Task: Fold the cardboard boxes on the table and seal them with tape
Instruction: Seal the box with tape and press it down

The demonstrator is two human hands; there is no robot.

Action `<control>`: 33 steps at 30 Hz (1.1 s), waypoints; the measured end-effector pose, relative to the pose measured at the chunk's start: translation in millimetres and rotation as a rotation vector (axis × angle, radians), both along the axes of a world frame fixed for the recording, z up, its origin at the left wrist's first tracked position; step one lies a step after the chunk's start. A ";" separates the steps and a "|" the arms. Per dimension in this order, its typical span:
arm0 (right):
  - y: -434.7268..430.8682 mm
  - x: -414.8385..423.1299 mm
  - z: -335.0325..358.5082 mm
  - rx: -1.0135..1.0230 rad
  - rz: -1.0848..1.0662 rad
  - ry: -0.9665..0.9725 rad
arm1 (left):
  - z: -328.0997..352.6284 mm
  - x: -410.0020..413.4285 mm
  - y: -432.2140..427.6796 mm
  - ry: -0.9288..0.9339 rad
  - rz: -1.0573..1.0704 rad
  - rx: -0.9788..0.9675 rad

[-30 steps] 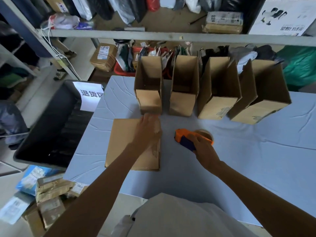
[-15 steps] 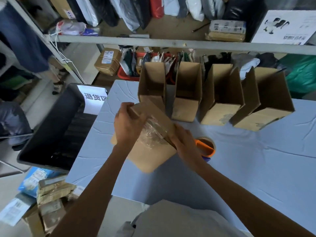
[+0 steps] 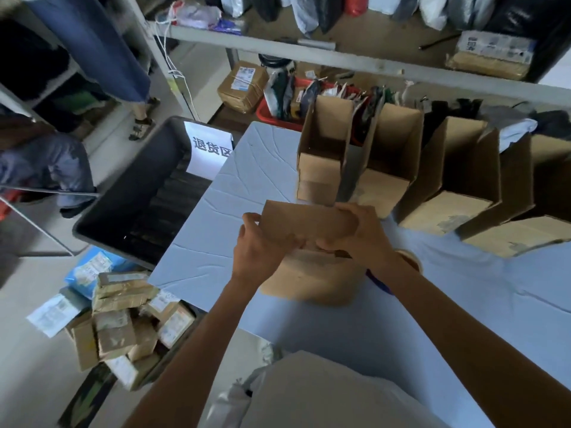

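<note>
A brown cardboard box [image 3: 312, 273] stands partly opened on the blue-grey table [image 3: 463, 304] in front of me. My left hand [image 3: 262, 245] grips its left top flap. My right hand [image 3: 358, 233] grips the top flap on the right, fingers curled over the edge. The tape dispenser [image 3: 411, 261] lies behind my right wrist, mostly hidden. Several folded boxes stand open-topped in a row at the back, the nearest box [image 3: 324, 162] just beyond my hands.
A dark bin [image 3: 129, 193] with a white label sits left of the table. Taped parcels [image 3: 123, 316] lie piled on the floor at lower left. A shelf [image 3: 340, 60] with bags and parcels runs behind the row. A person's legs stand at far left.
My right hand left the tape dispenser and joined the left on the flat cardboard. Both hands lifted it off the table and opened it into a box shape.
</note>
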State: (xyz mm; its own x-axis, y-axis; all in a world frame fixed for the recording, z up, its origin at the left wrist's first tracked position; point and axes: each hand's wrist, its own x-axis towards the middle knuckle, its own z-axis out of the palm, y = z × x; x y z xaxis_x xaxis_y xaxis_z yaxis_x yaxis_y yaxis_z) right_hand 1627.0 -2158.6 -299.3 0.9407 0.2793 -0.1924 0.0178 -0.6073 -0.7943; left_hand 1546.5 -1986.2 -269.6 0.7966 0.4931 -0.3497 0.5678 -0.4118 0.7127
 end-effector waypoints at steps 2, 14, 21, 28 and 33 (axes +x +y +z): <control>-7.9 2.1 6.4 0.141 0.035 0.151 | 2.6 -0.1 -2.8 0.023 0.008 -0.007; -3.8 9.4 -8.0 0.061 0.011 0.117 | 5.2 6.3 -3.7 0.146 -0.008 -0.030; 5.2 -0.2 -0.9 -0.061 -0.036 -0.093 | 3.1 9.9 -1.8 0.123 0.049 0.002; -1.4 2.6 4.8 0.001 -0.019 0.009 | 1.9 20.7 -2.0 0.144 0.044 -0.003; -7.3 6.6 10.8 0.018 0.065 0.118 | -5.4 23.1 -1.4 0.108 0.014 -0.014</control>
